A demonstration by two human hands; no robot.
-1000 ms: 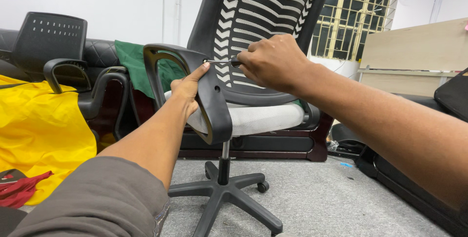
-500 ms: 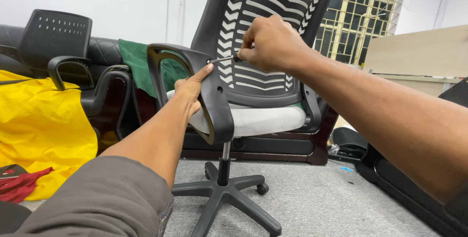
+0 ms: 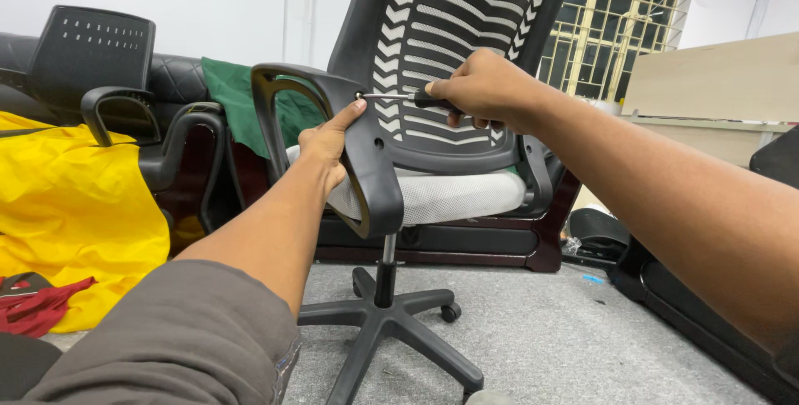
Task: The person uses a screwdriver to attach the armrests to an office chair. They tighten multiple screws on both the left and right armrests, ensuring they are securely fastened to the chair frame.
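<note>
A black office chair (image 3: 454, 30) with a ribbed mesh back and a pale seat stands in front of me on a star base. My left hand (image 3: 326, 143) grips its black plastic armrest (image 3: 366, 163) from the left side, thumb pressed near the top. My right hand (image 3: 483, 89) holds a screwdriver (image 3: 399, 98) with a black handle. The metal tip of the screwdriver meets the inner face of the armrest close to my left thumb.
A yellow cloth (image 3: 75, 213) and a red cloth (image 3: 37, 305) lie at the left. Behind them stand another black chair (image 3: 100, 64), a dark sofa with a green cloth (image 3: 237, 101), and a window grille (image 3: 624, 14). Grey carpet (image 3: 566, 330) covers the floor.
My right hand has shifted a little to the right along with the screwdriver, and my view has drifted slightly. My left hand stays on the armrest.
</note>
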